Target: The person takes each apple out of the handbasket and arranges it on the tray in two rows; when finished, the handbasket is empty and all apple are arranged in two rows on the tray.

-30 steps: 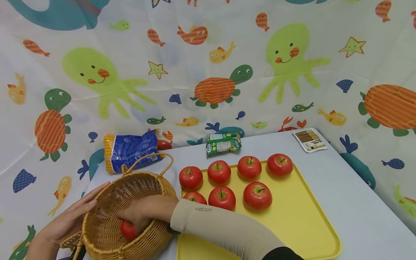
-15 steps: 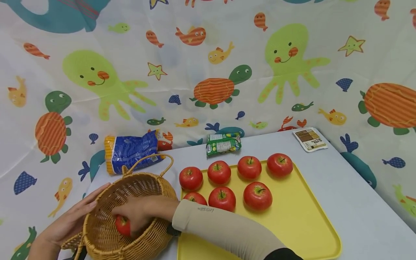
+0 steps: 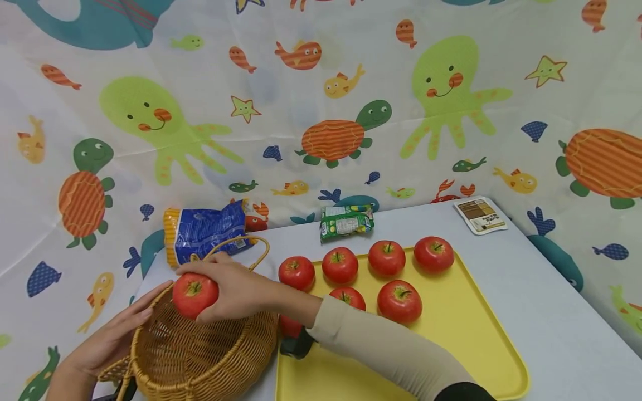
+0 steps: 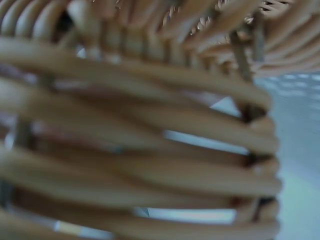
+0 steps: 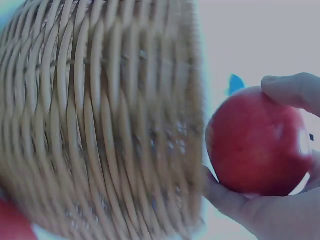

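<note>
The right hand (image 3: 236, 289) curls its fingers and thumb around a smooth, glossy red apple (image 3: 194, 293), round with a small green dip at the stem, and holds it just above the rim of the wicker basket (image 3: 200, 356). The right wrist view shows the same apple (image 5: 257, 142) pinched between a fingertip on top and the palm below, close beside the basket's woven wall (image 5: 100, 125). The basket is a rounded bowl of pale tan cane, ribbed and tightly plaited, with a thin looped handle (image 3: 253, 250) arching at its far side. From here its inside shows only bare weave.

The left hand (image 3: 117, 328) lies with straight, relaxed fingers against the basket's outer left rim, holding nothing; the left wrist view is filled with blurred cane strands (image 4: 150, 150).

To the right of the basket sits a flat yellow plastic tray (image 3: 466, 340) with a raised edge and rounded corners. On it I count six apples in plain sight: four in the far row (image 3: 386, 257) and two nearer (image 3: 399, 301), and a sliver of red behind the beige sleeve (image 3: 381, 351) that may be a seventh.

On the pale grey counter (image 3: 541, 312) behind lie three packets: a crinkled blue and yellow bag (image 3: 203, 231), a small green and white pouch (image 3: 346, 221), and a flat brown and white sachet (image 3: 480, 215).
</note>
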Demonstrator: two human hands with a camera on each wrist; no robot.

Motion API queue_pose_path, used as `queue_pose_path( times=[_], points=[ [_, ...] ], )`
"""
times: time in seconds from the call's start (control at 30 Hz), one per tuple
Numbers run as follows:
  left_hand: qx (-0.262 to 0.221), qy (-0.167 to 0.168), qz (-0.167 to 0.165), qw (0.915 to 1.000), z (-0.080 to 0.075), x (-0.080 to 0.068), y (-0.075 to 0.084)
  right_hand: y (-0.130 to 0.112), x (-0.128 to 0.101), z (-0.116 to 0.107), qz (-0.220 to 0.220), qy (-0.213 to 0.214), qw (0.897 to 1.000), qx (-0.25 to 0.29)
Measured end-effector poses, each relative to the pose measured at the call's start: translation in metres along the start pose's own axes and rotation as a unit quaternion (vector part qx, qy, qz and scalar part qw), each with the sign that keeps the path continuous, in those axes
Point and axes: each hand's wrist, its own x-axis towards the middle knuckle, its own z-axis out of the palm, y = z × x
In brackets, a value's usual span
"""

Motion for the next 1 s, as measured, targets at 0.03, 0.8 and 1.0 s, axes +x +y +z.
queue_pose_path(
  times=[0.03, 0.8, 1.0],
  points=[
    [0.004, -0.002, 0.002, 1.0000, 0.000, 0.001, 0.000, 0.002, -0.007, -0.008, -0.005, 0.015, 1.000, 0.013],
    [-0.015, -0.011, 0.001, 0.9998, 0.000, 0.001, 0.002, 0.095, -0.220, -0.112, 0.134, 0.247, 0.949, 0.144],
    [-0.013, -0.006, 0.001, 0.9999, -0.001, 0.001, 0.000, 0.115, -0.265, -0.124, 0.136, 0.264, 0.946, 0.128]
  ],
)
